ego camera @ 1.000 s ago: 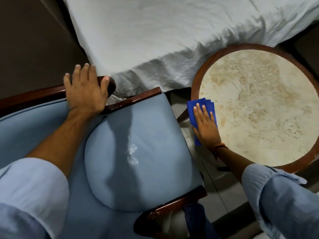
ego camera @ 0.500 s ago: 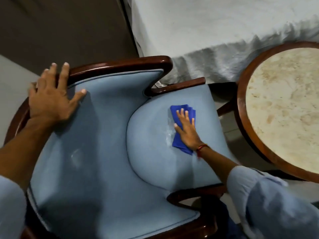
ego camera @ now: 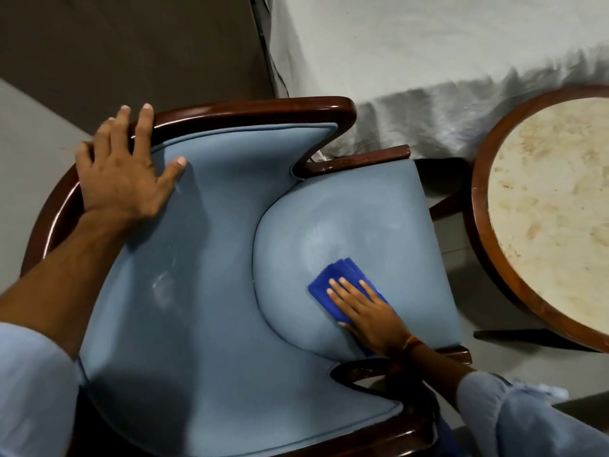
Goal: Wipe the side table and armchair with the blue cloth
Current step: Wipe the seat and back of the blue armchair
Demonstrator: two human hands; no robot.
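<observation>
My right hand (ego camera: 369,316) lies flat, fingers extended, pressing the folded blue cloth (ego camera: 341,285) onto the armchair (ego camera: 211,291) seat cushion; nothing gripped. My left hand (ego camera: 122,174) is spread open on the backrest, fingertips over the wooden rail. Side table (ego camera: 553,206) stands right of the chair, apart. White bedsheet (ego camera: 412,61) beyond.

right hand (ego camera: 369,313) flat on blue cloth (ego camera: 342,280)

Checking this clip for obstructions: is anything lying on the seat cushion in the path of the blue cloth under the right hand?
Nothing visible does. The right hand presses the blue cloth flat on the seat cushion, whose remaining surface shows bare. The left hand rests on the armchair backrest, well away from the cloth.
</observation>
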